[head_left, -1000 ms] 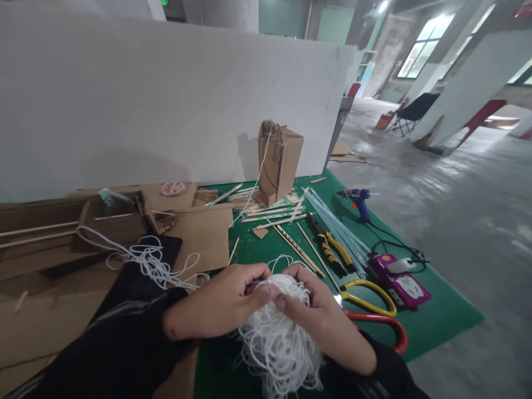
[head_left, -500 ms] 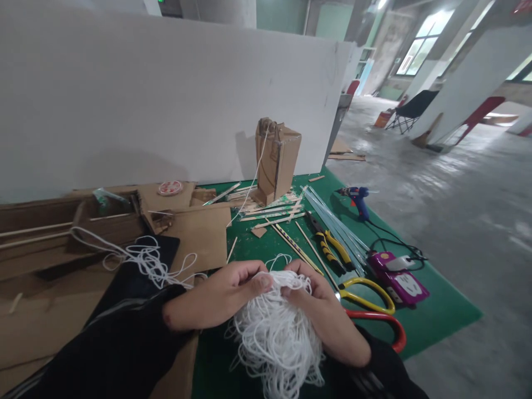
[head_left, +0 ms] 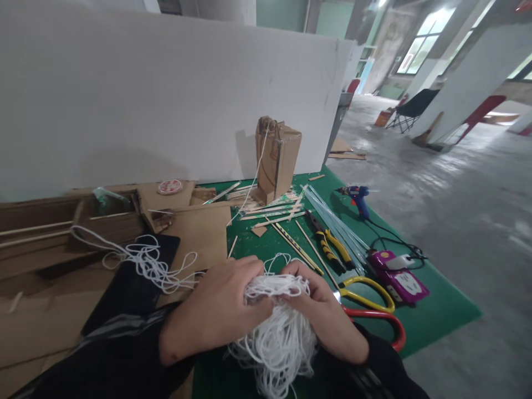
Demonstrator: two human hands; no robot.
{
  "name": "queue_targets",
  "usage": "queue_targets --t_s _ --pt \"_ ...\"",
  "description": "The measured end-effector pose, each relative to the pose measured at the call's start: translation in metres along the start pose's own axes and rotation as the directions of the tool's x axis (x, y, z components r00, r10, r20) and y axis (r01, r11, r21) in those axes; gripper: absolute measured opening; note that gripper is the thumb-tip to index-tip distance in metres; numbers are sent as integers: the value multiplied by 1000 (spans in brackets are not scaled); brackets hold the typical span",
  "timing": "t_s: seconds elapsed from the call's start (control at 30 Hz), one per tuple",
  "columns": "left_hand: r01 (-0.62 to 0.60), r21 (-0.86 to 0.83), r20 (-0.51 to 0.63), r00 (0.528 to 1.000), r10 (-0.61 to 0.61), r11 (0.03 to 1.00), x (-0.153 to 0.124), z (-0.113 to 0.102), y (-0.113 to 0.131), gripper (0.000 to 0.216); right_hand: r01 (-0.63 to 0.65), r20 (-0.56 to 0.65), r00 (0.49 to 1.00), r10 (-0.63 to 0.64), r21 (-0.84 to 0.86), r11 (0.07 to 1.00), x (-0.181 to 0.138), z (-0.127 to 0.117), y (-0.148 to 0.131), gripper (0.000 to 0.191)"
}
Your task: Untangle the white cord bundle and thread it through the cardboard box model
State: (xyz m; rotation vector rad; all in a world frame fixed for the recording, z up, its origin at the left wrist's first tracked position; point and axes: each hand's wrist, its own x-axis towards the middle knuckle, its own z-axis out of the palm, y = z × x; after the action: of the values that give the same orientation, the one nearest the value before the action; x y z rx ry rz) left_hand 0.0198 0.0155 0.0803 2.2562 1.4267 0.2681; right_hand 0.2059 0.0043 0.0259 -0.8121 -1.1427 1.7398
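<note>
A tangled bundle of white string (head_left: 279, 338) hangs from both hands above the green table's near edge. My left hand (head_left: 226, 302) is wrapped around the bundle's upper left side, its thumb pressed across the front. On the right, my right hand (head_left: 322, 305) pinches the top of the bundle between thumb and fingers; some fingertips are hidden behind the strands. A looser heap of white string (head_left: 152, 263) lies to the left on a dark flat object (head_left: 128, 293). Beside my right hand are scissors (head_left: 369, 293) with one yellow and one red handle.
Pliers (head_left: 328, 241), clear glue sticks (head_left: 332, 219), a blue glue gun (head_left: 357, 199) and a purple power strip (head_left: 398, 277) lie on the right. Wooden sticks surround a standing cardboard structure (head_left: 285, 163). Cardboard pieces (head_left: 199, 235) cover the left. A white panel (head_left: 166, 100) stands behind.
My left hand has shifted from a fingertip pinch to a wider grasp around the string's upper left side. The bundle's top is spread wider and its hanging part has moved slightly left.
</note>
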Motion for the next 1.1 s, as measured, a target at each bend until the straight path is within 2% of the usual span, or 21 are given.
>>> queue_targets --t_s 0.1,0.17,0.27,0.37,0.53,0.67,0.77,0.83,0.87,0.93,1.0,1.03,1.1 --pt "-40 181 -55 997 51 983 -4 1 4 18 128 38 992 -124 -127 984 -2 -3 2 14" --pt "-68 237 -85 992 90 969 -7 3 6 17 248 74 968 -238 -210 946 -4 -4 3 11" --pt "-150 220 -143 973 183 964 -11 6 6 15 418 150 908 -390 -316 852 -8 -4 3 5" --pt "-229 190 -199 943 266 955 -15 8 5 17 536 232 844 -483 -413 737 -11 -4 1 12" --pt "-348 174 -192 905 379 921 -23 3 4 17 671 359 734 -576 -510 538 -11 -7 0 21" --pt "-411 235 -185 871 455 881 -33 -4 3 23 719 437 681 -588 -554 421 -13 -11 3 11" --pt "-429 256 -326 805 496 866 -43 -3 2 23 746 497 634 -593 -595 299 -17 -12 6 11" --pt "-411 200 -473 755 454 890 -50 1 2 28 759 527 606 -596 -608 233 -20 -11 7 11" --pt "-379 130 -542 746 386 916 -54 3 2 30 763 536 595 -599 -611 211 -21 -10 8 14" --pt "-284 -84 -636 753 168 955 -61 5 1 28 775 548 569 -613 -606 177 -23 -8 8 24" --pt "-222 -313 -636 771 -31 923 -66 5 -3 22 788 558 545 -625 -595 156 -23 -7 10 31" --pt "-226 -387 -612 788 -66 894 -68 5 -5 22 794 562 536 -630 -589 150 -23 -7 11 32" --pt "-268 -430 -563 826 -25 862 -72 4 -10 28 799 562 525 -639 -584 143 -23 -8 15 29"
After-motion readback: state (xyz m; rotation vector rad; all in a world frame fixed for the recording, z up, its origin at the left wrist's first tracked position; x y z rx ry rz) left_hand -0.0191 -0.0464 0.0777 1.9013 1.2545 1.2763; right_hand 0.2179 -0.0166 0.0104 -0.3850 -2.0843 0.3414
